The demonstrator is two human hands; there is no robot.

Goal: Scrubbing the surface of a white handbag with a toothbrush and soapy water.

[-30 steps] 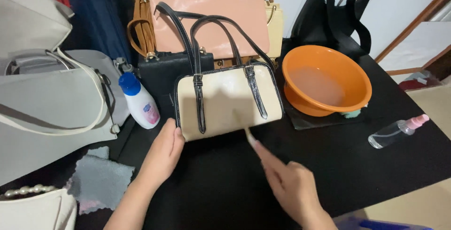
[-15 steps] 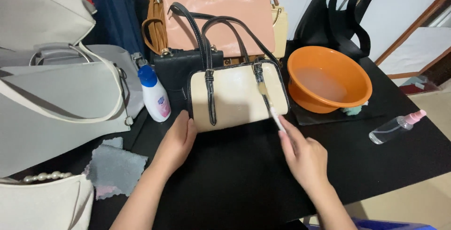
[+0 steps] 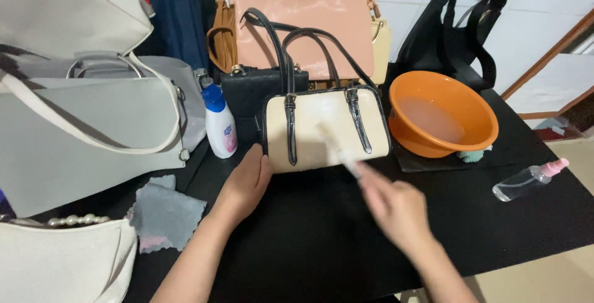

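Hands at near edge of black desk (image 3: 297, 241): left hand (image 3: 246, 182) flat against lower left corner of cream handbag (image 3: 326, 128), steadying it; right hand (image 3: 396, 207) closed on thin pale brush (image 3: 337, 148), tip on bag front. Best worked with light, short strokes, bag braced upright. Beyond: white bottle (image 3: 219, 123), orange basin (image 3: 442, 120), pink bag (image 3: 303, 27). Since earlier frame, brush moved from right strap toward centre.

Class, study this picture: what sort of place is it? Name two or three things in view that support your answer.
Probably a home or small-shop table for cleaning handbags. Several bags crowd a black table, among them a cream handbag and a pink bag; an orange basin of water, a white bottle and a grey cloth sit nearby.
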